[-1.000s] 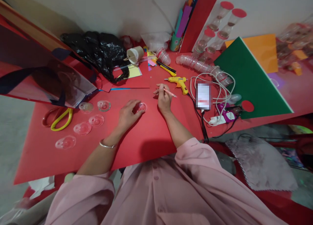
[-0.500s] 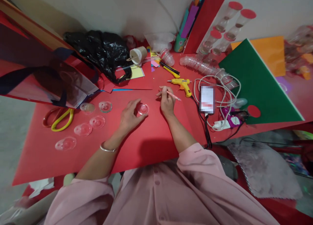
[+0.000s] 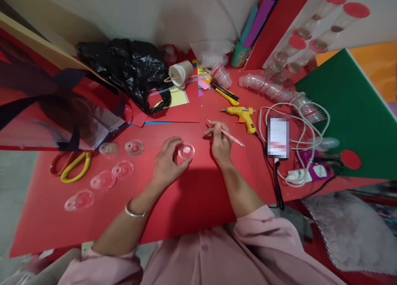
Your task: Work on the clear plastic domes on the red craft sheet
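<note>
My left hand [image 3: 169,163] curves round a small clear plastic disc [image 3: 186,151] lying on the red sheet [image 3: 198,194], its thumb and fingers at the disc's edge. A pink patterned pencil [image 3: 233,138] is gripped in my right hand [image 3: 219,142], to the right of the disc. Several clear plastic lids, one of them a domed lid [image 3: 122,169], lie to the left of my left hand. Beyond my right hand is a yellow glue gun [image 3: 243,116], with a yellow and black cutter [image 3: 225,94] behind it.
Scissors [image 3: 74,167] lie at the left beside a large bag [image 3: 62,111]. A black plastic bag [image 3: 133,70] is at the back. On the right are a phone [image 3: 278,137], tangled white cables, stacked clear cups [image 3: 269,88] and a green board [image 3: 350,111].
The view has shifted, so the table's contents appear lower and larger. My left hand stays around the disc, and my right hand still holds the pencil.
</note>
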`<state>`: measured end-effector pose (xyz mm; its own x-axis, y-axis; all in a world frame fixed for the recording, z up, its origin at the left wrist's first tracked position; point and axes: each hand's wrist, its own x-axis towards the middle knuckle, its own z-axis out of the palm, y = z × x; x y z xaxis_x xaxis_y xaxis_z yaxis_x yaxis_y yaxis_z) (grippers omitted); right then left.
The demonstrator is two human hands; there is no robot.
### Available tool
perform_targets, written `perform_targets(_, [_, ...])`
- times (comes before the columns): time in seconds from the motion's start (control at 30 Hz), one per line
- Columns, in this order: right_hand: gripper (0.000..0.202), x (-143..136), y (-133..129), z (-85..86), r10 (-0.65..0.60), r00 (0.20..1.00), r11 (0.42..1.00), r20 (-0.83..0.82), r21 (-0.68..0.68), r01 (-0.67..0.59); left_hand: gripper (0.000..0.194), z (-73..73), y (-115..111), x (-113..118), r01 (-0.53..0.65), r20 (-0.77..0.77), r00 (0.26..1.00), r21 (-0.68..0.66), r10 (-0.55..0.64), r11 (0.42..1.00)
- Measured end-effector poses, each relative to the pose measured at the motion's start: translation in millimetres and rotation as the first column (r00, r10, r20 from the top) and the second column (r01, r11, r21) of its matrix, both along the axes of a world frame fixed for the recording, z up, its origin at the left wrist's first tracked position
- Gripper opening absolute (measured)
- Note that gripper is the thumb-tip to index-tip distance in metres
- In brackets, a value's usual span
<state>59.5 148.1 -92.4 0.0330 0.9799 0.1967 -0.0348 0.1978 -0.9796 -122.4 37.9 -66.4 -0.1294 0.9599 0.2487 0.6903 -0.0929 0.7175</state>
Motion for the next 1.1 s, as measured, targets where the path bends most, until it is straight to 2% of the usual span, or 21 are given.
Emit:
perform_targets(0.2, [0.043,-2.8,-0.3,1.6,0.031,0.999,0.997,-0.034,0.069,-0.028,0.040,2.6,0.0,-0.7,-0.001,0.025,1.000,-0.050,0.002,0.999])
perform_targets(0.37, [0.046,-4.3,1.2,2.5,0.020,0.998,1.000,-0.051,0.018,-0.020,0.041,5.2,0.1,-0.9,0.014,0.020,1.000,-0.080,-0.013,0.997])
perform_targets(0.7, [0.049,-4.2,2.6,5.7,0.044,0.998,0.999,-0.039,0.024,-0.043,0.032,3.7,0.2,-0.7,0.002,-0.019,1.000,-0.105,-0.004,0.994])
perform_targets(1.1, [0.054,-5.3,2.4,8.5,0.031,0.999,1.000,-0.008,0.005,-0.031,0.033,0.9,1.6,-0.4,-0.002,-0.046,0.999,-0.049,0.000,0.999])
